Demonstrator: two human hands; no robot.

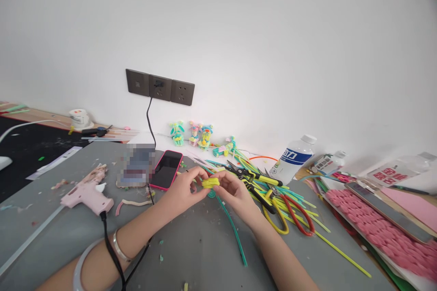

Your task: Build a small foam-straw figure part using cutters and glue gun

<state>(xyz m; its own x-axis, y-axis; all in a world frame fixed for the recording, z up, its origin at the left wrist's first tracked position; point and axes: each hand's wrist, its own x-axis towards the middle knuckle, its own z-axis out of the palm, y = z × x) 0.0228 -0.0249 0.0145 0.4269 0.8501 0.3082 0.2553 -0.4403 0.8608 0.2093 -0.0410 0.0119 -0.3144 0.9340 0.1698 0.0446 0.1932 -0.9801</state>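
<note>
Over the grey mat [191, 250], left hand [189, 185] and right hand [234, 189] were together, fingertips clamped on the yellow bundle [210, 183]
Teal stem [234, 227] trailed nearest on the mat, its link to the bundle unclear; the bundle sat between both hands, left fingers at one end, right at the other; looked light, soft and bendable, probably not slippery, easy to squash, so a gentle pinch at the ends seemed best; beyond lay black-and-yellow pliers [257, 176] on loose stems and a pink-edged phone [167, 170], then small figures [205, 137] by the wall [239, 54]
</note>
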